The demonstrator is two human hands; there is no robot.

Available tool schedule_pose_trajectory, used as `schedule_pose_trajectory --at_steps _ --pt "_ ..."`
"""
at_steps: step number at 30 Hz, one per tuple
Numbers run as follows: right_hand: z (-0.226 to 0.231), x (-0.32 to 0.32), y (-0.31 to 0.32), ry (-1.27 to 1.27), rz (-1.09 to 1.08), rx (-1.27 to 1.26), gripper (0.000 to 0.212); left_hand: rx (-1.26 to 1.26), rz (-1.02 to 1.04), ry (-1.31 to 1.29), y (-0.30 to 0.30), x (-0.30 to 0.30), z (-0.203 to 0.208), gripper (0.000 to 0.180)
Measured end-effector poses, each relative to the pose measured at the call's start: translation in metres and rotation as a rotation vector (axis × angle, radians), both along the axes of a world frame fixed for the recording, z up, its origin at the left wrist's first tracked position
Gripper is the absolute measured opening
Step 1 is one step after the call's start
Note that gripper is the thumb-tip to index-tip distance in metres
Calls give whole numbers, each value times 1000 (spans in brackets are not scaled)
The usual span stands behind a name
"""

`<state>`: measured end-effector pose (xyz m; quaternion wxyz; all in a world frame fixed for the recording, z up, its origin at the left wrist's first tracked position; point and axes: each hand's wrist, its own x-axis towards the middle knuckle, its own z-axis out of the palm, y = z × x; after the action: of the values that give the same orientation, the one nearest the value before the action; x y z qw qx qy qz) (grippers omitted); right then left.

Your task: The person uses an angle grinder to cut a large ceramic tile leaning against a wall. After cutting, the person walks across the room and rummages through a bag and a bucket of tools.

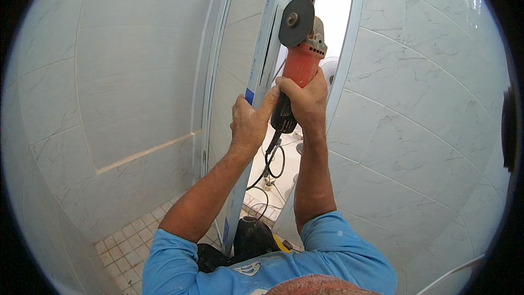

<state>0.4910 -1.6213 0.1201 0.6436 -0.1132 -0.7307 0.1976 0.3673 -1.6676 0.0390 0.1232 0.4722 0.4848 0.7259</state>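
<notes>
My right hand [310, 98] is wrapped round the body of a red and black angle grinder [301, 65]. Its dark round disc [295, 26] is at the top, close beside the edge of a pale door [240, 49]. My left hand [251, 123] grips that door's edge below the disc, with the thumb on the near side by the grinder's black handle. A narrow dark slot [269, 41] shows in the film-covered door edge. From the tool's lower end hangs a black power cord [267, 158].
Marbled tile walls stand to the left [49, 93] and right [404, 104]. A pale door frame [349, 49] borders the opening. Beyond it are a fan [329, 68] and looped cords on the floor. Small square tiles [128, 248] cover the floor at lower left.
</notes>
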Motion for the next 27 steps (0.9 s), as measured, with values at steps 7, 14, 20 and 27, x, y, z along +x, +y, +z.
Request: schedule_pose_trajectory --at_steps 7,14,20,27 --pt "2 -1 -3 -3 -8 -4 57 -18 42 6 3 -2 -1 131" --pt "1 -1 -2 -9 8 -33 55 0 59 -18 -1 1 0 124" --pt "1 -2 0 -6 -18 -23 57 10 68 -9 6 -1 -2 124" --pt "-1 -2 7 -27 -9 -20 60 -9 5 -14 -3 1 2 122"
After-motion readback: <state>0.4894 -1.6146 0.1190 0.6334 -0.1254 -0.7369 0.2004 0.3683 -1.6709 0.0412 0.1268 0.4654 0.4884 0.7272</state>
